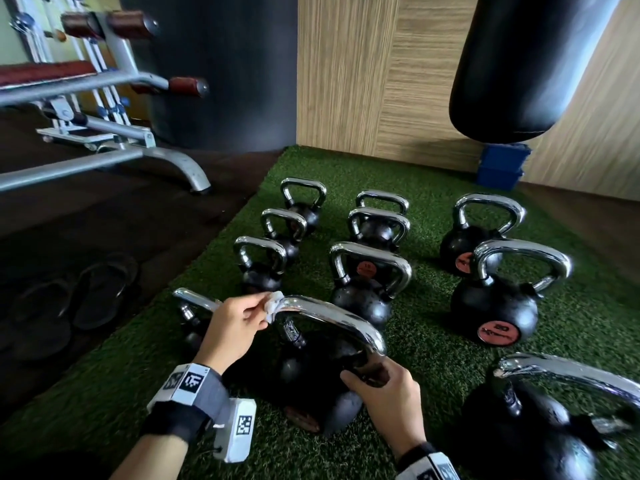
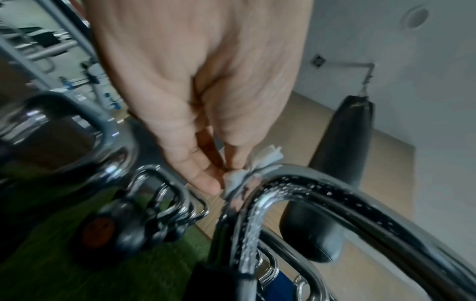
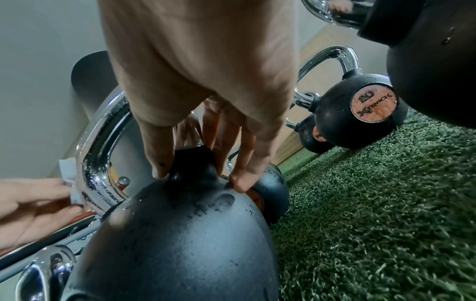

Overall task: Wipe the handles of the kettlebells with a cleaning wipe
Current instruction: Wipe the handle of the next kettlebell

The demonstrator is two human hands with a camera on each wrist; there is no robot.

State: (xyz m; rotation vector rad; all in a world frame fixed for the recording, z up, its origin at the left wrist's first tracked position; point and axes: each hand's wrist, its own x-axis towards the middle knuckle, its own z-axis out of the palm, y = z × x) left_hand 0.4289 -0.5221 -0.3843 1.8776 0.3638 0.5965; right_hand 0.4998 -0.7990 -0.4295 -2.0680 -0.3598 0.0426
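Observation:
A large black kettlebell (image 1: 311, 382) with a wet chrome handle (image 1: 332, 315) stands on the green turf right in front of me. My left hand (image 1: 235, 323) pinches a small crumpled white wipe (image 1: 273, 303) against the handle's left bend; the wipe (image 2: 247, 173) shows between thumb and fingertips of that left hand (image 2: 206, 114) on the chrome handle (image 2: 322, 195). My right hand (image 1: 381, 386) grips the handle's right leg where it meets the ball; in the right wrist view the right hand (image 3: 201, 101) curls round that black neck (image 3: 193, 160).
Several more chrome-handled kettlebells (image 1: 367, 282) stand in rows on the turf (image 1: 433, 341), one close at my right (image 1: 526, 427). A weight bench (image 1: 104, 109) and sandals (image 1: 86, 296) lie left; a black punching bag (image 1: 526, 64) hangs over a blue box (image 1: 502, 168).

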